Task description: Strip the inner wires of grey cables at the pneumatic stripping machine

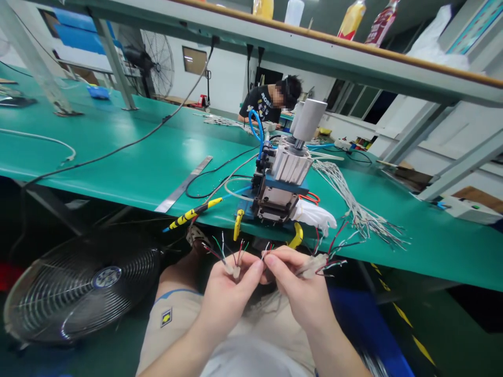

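Observation:
My left hand [228, 290] is closed on a small bundle of white cable ends [231, 268] whose stripped red, green, black and white cores fan upward. My right hand [293, 285] pinches another cable's thin cores [268, 253] between thumb and forefinger, and more white cable ends [314, 264] with coloured cores stick out to its right. Both hands meet just below the edge of the green bench [137, 167]. Right above them stands a small pneumatic machine [281, 183] with a ribbed metal cylinder and blue air hoses.
A pile of white cables [353, 204] lies on the bench right of the machine, next to a white cloth [314, 214]. A steel ruler [184, 184] and yellow-black tool [192, 213] lie to the left. A floor fan [82, 285] stands lower left. Another person [271, 102] sits beyond.

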Available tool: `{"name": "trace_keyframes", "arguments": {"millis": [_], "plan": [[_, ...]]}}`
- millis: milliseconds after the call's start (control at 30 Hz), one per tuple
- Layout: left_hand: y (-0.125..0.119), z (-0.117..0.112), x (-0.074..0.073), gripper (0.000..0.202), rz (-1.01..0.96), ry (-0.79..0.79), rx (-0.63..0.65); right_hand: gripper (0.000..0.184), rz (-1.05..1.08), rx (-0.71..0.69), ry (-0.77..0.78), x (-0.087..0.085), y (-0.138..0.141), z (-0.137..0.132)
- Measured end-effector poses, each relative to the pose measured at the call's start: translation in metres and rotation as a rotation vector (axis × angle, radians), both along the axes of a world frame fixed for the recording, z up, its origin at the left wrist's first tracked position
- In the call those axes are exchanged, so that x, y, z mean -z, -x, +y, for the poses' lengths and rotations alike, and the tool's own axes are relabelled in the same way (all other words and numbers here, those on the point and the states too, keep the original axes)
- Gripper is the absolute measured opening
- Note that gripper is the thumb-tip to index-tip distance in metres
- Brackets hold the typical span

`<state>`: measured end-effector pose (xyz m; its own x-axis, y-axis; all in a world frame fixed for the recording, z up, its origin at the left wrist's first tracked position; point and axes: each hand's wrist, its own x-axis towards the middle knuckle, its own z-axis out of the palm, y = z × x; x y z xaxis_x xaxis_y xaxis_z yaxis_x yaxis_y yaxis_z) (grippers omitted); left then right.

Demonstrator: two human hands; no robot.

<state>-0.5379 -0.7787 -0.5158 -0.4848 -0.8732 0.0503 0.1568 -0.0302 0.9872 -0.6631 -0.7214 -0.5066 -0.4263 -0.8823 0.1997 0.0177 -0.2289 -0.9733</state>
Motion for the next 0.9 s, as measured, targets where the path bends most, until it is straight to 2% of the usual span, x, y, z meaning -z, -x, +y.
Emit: {"name": "trace_keyframes", "arguments": {"millis": [167, 433, 667, 767, 900], "plan": [[-0.001, -0.002, -0.004, 0.023, -0.032, 0.002, 0.051, 0.011, -0.082, -0.015, -0.026, -0.005, 0.005, -0.003], [-0.007, -0.004, 0.008, 0.031, 0.145, -0.125, 0.188, 0.028, -0.323, -0.084, -0.133, -0.014, 0.012, -0.006], [-0.007, -0.003, 0.000, 0.024, 0.068, -0.104, 0.150, 0.024, -0.326, -0.040, -0.099, -0.010, 0.012, -0.005], [-0.005, -0.003, 0.001, 0.022, 0.080, -0.098, 0.145, 0.022, -0.373, -0.072, -0.078, -0.011, 0.012, -0.004], [-0.005, -0.004, 0.005, 0.026, 0.172, -0.146, 0.210, 0.024, -0.397, -0.149, -0.064, -0.012, 0.011, -0.003]]}}
